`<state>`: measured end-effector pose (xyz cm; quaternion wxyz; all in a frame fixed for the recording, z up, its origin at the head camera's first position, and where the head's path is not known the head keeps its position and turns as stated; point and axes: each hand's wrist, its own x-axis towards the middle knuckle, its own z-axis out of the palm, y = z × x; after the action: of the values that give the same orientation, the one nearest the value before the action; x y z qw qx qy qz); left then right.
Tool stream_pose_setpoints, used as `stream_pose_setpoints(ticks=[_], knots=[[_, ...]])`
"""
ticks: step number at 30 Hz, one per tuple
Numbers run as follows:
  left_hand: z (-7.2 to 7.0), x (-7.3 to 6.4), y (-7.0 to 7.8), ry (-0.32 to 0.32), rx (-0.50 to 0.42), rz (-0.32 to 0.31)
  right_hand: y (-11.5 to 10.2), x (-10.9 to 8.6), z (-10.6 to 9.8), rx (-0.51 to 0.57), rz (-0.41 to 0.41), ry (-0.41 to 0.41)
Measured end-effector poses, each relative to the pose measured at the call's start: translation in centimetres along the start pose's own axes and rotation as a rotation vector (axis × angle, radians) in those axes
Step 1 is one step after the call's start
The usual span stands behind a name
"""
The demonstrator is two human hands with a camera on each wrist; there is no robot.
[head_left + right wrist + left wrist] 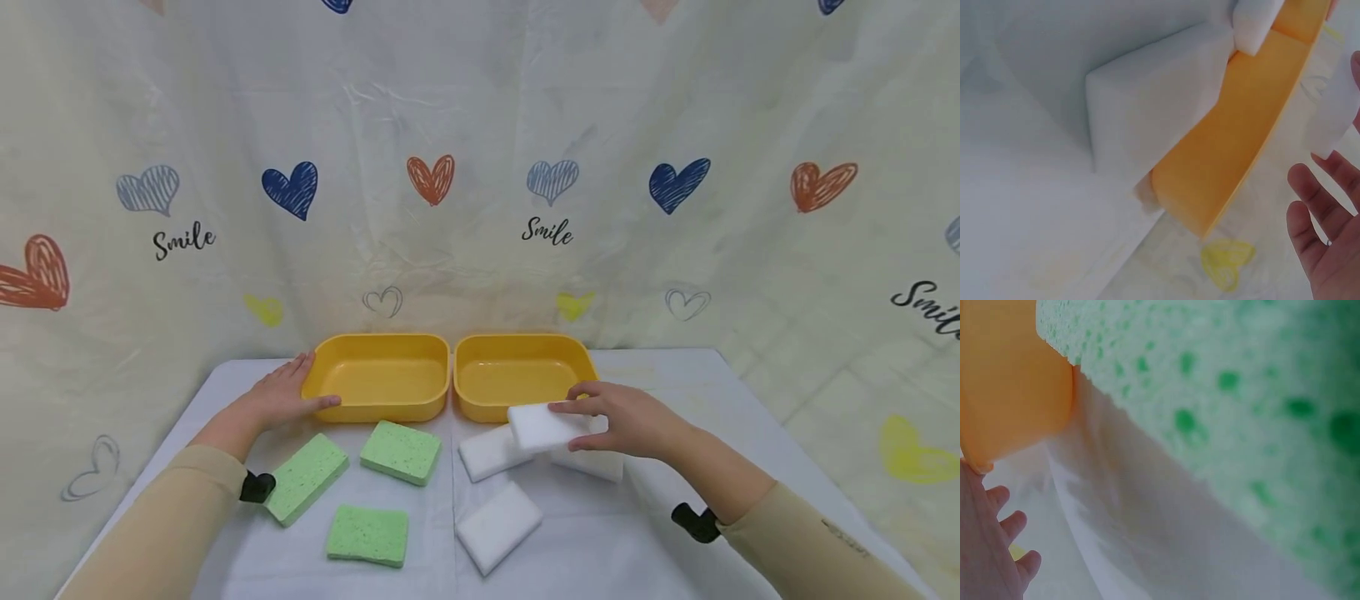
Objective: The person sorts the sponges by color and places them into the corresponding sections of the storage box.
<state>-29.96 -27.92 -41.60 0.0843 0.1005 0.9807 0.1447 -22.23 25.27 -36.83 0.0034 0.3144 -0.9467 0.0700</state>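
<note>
In the head view my right hand (630, 419) pinches a white sponge (542, 427) between thumb and fingers, held at the front of the right yellow bin (525, 371). Beneath it lie two more white sponges, one at left (487, 454) and one partly hidden at right (592, 464). The right wrist view shows the held sponge (1333, 106) at the fingertips, above the bin's side. My left hand (281, 398) rests with spread fingers on the left end of the left yellow bin (375, 411). Nearest to that hand is a green sponge (307, 479), large in the left wrist view.
Two other green sponges, one nearer the bins (401, 452) and one at the front (367, 536), lie on the white-covered table (442, 575). Another white sponge (498, 529) lies front of centre. A curtain printed with hearts (480, 267) hangs behind the bins.
</note>
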Motion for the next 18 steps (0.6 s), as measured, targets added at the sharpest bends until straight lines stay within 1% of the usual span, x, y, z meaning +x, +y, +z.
stream_pose_setpoints(ticks=[4,8,13,18], knots=[[0.0,0.1,0.0,0.002,0.002,0.0,-0.2,1.4,-0.1,0.021,0.009,-0.025],[0.1,0.3,-0.1,0.004,0.015,-0.01,-0.6,3.0,0.0,0.034,0.039,-0.045],[0.2,0.4,-0.3,-0.002,0.007,-0.016,-1.5,5.6,0.3,0.048,0.072,-0.066],[0.1,0.4,-0.3,-0.001,0.001,-0.01,-2.4,8.1,0.4,0.083,0.079,-0.1]])
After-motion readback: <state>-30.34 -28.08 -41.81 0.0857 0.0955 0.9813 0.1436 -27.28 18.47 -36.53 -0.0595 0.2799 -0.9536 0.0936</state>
